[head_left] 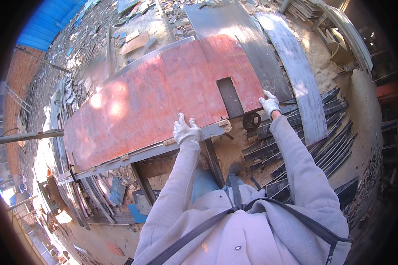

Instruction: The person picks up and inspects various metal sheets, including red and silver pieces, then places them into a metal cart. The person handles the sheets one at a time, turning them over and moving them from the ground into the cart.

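A large red-stained plywood panel (150, 92) lies across a grey metal-edged workbench (132, 155), its surface scuffed and sunlit in patches. Near its right end is a dark rectangular cut-out (231, 98). My left hand (186, 129), in a whitish work glove, rests on the panel's near edge with fingers spread. At the right near corner, my gloved right hand (270, 104) grips the panel's edge; part of its fingers is hidden. A black handwheel (252, 121) sits just below that corner, between my arms.
Beyond the panel lie a dark grey sheet (239, 35) and a long whitish board (298, 75). Black-edged strips (314, 145) are stacked on the ground to the right. Wood scraps (93, 48) cover the far ground. A pole (28, 137) juts in from the left.
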Available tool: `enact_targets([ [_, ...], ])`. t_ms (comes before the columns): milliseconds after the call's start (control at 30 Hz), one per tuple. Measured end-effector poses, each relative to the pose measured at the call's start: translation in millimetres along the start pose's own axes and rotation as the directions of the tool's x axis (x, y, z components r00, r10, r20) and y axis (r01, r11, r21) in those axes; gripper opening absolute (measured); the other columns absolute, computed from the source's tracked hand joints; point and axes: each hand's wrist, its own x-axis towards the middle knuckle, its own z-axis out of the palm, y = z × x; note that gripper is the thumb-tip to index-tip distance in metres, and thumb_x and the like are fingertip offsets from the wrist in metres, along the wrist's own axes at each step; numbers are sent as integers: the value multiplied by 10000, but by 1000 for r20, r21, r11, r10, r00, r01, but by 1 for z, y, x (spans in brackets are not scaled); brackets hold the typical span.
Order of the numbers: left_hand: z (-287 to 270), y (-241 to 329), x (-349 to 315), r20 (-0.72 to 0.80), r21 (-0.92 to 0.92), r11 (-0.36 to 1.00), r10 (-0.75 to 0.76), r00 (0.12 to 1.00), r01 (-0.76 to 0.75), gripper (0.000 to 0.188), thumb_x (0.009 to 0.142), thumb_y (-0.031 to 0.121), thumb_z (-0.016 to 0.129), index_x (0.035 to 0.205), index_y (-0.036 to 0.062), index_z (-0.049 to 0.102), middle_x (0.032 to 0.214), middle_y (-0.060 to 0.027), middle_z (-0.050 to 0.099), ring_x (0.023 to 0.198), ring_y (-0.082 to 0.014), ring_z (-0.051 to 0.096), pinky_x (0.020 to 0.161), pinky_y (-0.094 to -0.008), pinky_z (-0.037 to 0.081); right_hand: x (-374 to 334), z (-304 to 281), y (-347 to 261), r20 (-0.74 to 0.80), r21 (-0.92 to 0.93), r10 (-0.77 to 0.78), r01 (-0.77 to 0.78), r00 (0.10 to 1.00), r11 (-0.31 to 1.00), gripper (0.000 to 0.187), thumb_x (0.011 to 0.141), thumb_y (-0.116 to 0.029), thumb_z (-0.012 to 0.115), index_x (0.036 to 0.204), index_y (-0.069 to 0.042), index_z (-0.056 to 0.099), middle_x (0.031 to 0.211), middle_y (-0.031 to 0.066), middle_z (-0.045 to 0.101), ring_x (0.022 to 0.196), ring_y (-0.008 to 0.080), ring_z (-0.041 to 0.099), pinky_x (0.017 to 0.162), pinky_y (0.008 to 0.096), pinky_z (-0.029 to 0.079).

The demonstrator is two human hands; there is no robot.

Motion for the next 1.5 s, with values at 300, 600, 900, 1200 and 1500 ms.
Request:
enact_targets([
  [300, -4, 21, 76, -21, -12, 1000, -21, 1000, 20, 614, 948, 411, 681, 1453, 92, 542, 1196, -191, 639, 1129, -373, 641, 952, -505, 511, 65, 20, -49, -58, -102, -47, 41, 997, 994, 551, 894, -198, 786, 1414, -88, 645, 1301, 145, 722, 1181, 271, 688, 1032, 386, 529],
  [600, -10, 30, 131, 65, -84, 990, -110, 992, 115, 716, 941, 426, 709, 1513, 77, 458, 1310, -225, 635, 1226, -382, 628, 1028, -492, 499, 71, 25, -88, 141, 329, 217, -252, 966, 910, 263, 984, -264, 741, 1155, -65, 728, 925, 27, 699, 744, 115, 609, 545, 294, 481],
  [900, -33, 23, 29, 230, -125, 950, -251, 940, 285, 899, 923, 386, 752, 1599, -11, 312, 1531, -262, 516, 1382, -396, 544, 1151, -447, 435, -146, -86, 31, 382, 702, 183, -413, 906, 580, 205, 998, -325, 727, 1063, -132, 705, 825, -51, 632, 629, 61, 501, 520, 240, 384],
  [1200, -41, -28, -185, 298, -32, 943, -306, 904, 330, 803, 910, 472, 720, 1528, 31, 459, 1517, -211, 554, 1373, -400, 552, 1137, -458, 439, -299, -118, 94, 432, 687, 182, -454, 883, 568, 257, 945, -363, 789, 1073, -145, 744, 815, -65, 687, 562, 32, 517, 473, 217, 347],
  [1500, -30, -150, -279, 536, -614, 565, -214, 817, 551, 639, 929, 579, 743, 1179, -6, 692, 1189, -89, 698, 1074, -195, 645, 942, -348, 501, -358, -120, 109, 473, 693, 79, -425, 878, 583, 318, 960, -284, 780, 1189, -73, 715, 954, 5, 748, 697, 72, 644, 581, 235, 493],
])
